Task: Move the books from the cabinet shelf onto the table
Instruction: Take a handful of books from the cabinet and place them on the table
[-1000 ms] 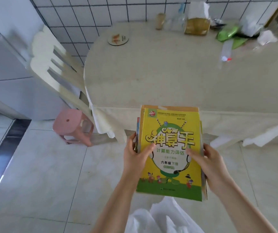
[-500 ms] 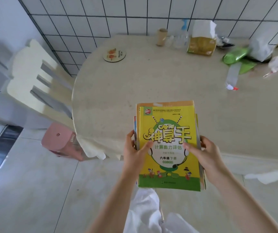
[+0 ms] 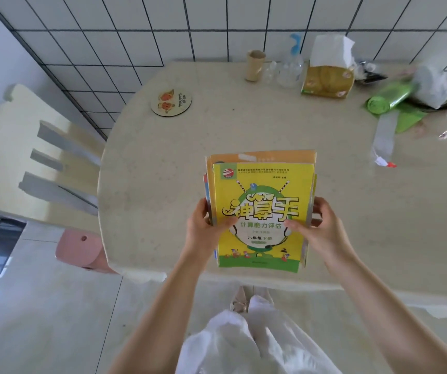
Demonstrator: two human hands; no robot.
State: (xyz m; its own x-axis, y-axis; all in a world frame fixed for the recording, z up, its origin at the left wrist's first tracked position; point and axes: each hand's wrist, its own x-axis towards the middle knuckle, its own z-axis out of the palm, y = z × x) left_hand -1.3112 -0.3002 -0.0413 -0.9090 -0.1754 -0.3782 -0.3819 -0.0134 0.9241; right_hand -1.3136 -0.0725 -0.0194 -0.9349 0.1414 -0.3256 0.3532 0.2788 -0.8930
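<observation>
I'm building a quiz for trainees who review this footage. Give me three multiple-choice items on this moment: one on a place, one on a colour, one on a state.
1. Where is the round coaster?
A. On the table's far left part, near the tiled wall
B. On the pink stool
C. Under the stack of books

2. What is the main colour of the top book's cover?
A. Red
B. Yellow
C. Black

3. How is the stack of books held?
A. By the left hand alone
B. Lying free, untouched
C. By both hands, one on each side edge

Answers: 1 A, the round coaster lies on the table by the wall. 2 B, the top book is yellow with a green strip at the bottom. 3 C, the left hand and the right hand each grip a side of the stack of books, thumbs on the cover.
</observation>
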